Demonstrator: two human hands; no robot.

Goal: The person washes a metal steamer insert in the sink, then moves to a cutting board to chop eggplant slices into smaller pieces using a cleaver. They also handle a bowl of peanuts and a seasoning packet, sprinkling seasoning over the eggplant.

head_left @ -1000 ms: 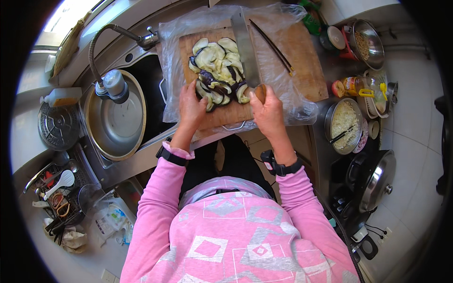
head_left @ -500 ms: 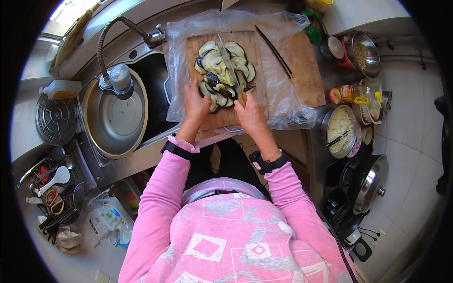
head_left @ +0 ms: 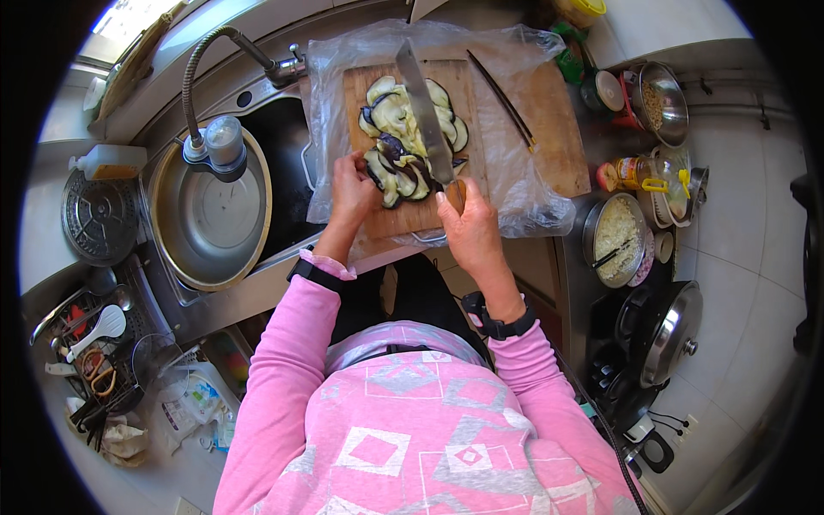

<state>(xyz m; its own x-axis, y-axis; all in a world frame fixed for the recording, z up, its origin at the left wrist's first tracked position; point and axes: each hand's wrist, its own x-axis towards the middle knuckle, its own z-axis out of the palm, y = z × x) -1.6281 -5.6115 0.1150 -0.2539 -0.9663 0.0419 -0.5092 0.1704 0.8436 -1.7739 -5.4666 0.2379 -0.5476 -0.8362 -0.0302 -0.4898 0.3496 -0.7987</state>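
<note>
Cooked-looking eggplant slices (head_left: 395, 116), pale with dark purple skin, lie piled on a wooden cutting board (head_left: 382, 225). My right hand (head_left: 472, 227) is closed round the wooden handle of a kitchen knife (head_left: 418, 90). Its long blade slants up and away over the right part of the pile, with the flat side showing. At the lower left edge of the slices, my left hand (head_left: 350, 189) presses with bent, bunched fingers; the fingertips are partly hidden. Clear plastic sheeting (head_left: 532, 193) lies under the board.
Dark chopsticks (head_left: 502, 101) lie right of the board. To the left are a sink (head_left: 287, 163), a metal basin (head_left: 160, 219) and a flexible faucet (head_left: 186, 81). On the right stand a bowl of white shredded food (head_left: 620, 232), an oil bottle (head_left: 633, 170) and a lidded pan (head_left: 669, 335).
The knife has lifted and turned, so its flat side now shows more. My right hand has moved slightly right and nearer to me. My left hand stays at the slices' edge.
</note>
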